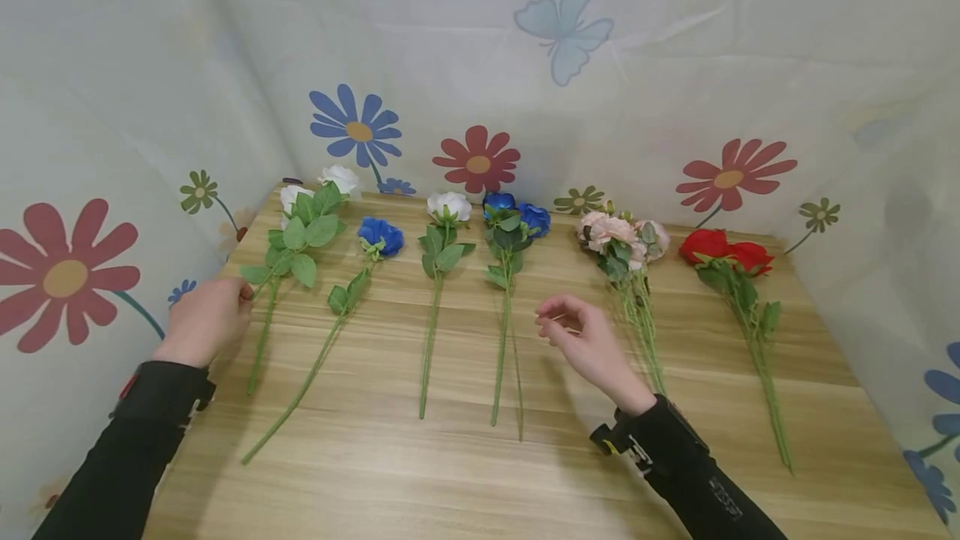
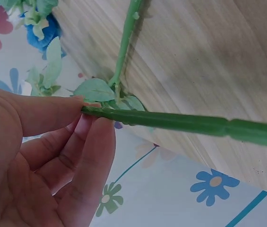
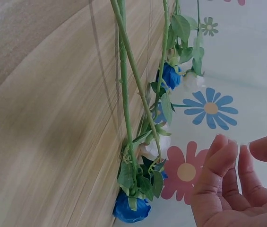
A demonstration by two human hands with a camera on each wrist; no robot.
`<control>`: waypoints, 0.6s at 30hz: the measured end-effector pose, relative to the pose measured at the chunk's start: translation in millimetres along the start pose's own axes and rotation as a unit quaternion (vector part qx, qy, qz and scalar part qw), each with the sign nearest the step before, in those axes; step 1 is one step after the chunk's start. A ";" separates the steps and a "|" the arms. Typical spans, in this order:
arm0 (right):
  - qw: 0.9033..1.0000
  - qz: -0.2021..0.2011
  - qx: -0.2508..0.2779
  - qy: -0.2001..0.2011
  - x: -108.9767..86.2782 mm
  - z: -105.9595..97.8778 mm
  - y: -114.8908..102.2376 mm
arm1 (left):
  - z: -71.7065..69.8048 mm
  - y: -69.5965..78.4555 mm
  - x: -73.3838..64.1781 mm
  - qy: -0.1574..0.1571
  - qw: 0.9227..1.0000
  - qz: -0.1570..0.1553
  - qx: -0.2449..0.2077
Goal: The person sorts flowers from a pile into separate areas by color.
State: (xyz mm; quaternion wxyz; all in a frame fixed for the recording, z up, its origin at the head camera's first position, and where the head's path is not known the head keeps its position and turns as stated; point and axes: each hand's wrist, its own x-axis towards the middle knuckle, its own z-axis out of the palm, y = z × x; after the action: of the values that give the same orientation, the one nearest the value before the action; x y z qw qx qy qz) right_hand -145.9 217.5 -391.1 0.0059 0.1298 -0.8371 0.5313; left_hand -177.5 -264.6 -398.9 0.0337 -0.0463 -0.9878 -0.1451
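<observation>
At the table's left edge, my left hand (image 1: 206, 319) pinches a green stem (image 2: 185, 122) between thumb and fingertips. It is beside two white artificial roses (image 1: 339, 180) with broad green leaves, one stem of which lies down the table. My right hand (image 1: 592, 344) hovers over the table with fingers loosely bent and nothing in them. It is between the pair of blue roses (image 1: 534, 220) and the bunch of pale pink flowers (image 1: 611, 233). The right wrist view shows thumb and fingertips apart, with a blue rose (image 3: 132, 208) hanging low in that view.
A single blue rose (image 1: 381, 237) and a single white rose (image 1: 450, 207) lie between the left white roses and the blue pair. Red roses (image 1: 726, 253) lie at the far right of the wooden table (image 1: 600, 490). A flower-printed curtain (image 1: 420, 48) surrounds it.
</observation>
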 end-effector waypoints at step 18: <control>1.000 -0.003 0.007 -0.002 0.2 2.2 1.4 | -10.4 44.9 4.1 -0.003 0.991 0.056 -0.119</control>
State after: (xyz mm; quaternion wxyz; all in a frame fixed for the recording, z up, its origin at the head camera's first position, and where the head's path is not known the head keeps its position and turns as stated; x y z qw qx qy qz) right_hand -146.1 216.0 -393.3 0.0047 0.1336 -0.8327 0.5373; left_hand -176.5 -224.4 -375.9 0.0332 -0.1054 -0.9595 -0.2591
